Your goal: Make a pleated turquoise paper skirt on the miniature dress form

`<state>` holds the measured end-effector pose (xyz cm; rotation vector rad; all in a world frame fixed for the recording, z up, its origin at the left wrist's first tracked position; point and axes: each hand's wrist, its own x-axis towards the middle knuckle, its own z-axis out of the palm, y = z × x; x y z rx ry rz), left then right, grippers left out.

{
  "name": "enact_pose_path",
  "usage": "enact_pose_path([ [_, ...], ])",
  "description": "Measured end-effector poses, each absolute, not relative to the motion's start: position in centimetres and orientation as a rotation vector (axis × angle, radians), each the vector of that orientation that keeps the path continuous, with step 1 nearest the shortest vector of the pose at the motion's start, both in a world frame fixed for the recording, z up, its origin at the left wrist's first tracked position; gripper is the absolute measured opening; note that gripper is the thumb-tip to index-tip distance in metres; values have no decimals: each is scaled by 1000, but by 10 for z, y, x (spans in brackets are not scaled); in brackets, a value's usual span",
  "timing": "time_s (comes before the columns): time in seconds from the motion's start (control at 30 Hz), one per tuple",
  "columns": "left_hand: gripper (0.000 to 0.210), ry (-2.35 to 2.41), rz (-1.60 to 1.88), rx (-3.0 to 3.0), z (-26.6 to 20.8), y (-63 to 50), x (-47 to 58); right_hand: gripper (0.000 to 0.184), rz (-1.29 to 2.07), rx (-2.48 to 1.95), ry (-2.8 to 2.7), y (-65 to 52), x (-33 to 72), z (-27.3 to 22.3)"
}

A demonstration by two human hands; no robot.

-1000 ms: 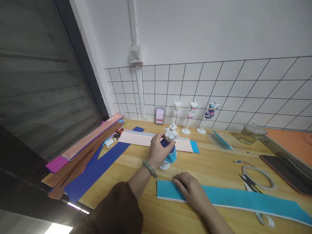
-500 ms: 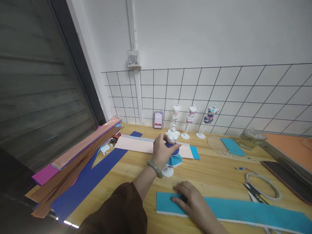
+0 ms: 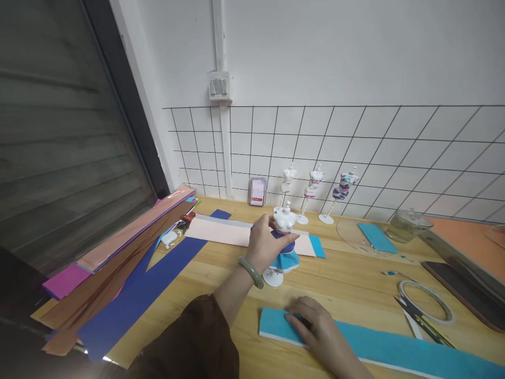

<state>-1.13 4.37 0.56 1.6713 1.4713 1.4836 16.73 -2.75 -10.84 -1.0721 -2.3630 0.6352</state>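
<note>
My left hand [image 3: 268, 239] is closed around a small white dress-form mannequin [image 3: 284, 218] at its waist, thumb across the front. The mannequin wears a navy top and a turquoise skirt [image 3: 284, 261] with a white lower edge. Its round white base [image 3: 273, 278] is at the tabletop, and the figure leans slightly right. At the near side, my right hand [image 3: 315, 322] has curled fingers on a long folded turquoise paper strip [image 3: 379, 338], gripping it close to its left end. The fingertips' underside is hidden.
Three more mannequins [image 3: 313, 184] and a phone [image 3: 258, 191] stand by the wall grid. A pale pink strip [image 3: 221, 231] lies behind my left hand. Coloured sheets [image 3: 134, 226] are piled left, beside an earbud case [image 3: 169, 238]. Scissors [image 3: 424, 318] and a tape ring [image 3: 426, 301] lie right.
The turquoise strip has shifted slightly right and toward me together with my right hand, showing more of the scissors. My left hand still holds the mannequin, which has tilted slightly right.
</note>
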Motion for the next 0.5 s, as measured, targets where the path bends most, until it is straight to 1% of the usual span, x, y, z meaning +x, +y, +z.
enact_pose_path([
  [0.17,40,1487,1477,1677,10,41,-13,25,618,-1079,-2352,-30,167,-111],
  [0.3,38,1381,1473,1630,14,40,-14,26,597,-1091,-2347,-31,165,-111],
  [0.43,26,1271,1426,1602,19,39,-17,26,589,-1113,-2337,-31,164,-110],
  [0.5,29,1213,1395,1599,21,40,-21,26,594,-1118,-2341,-31,165,-110],
])
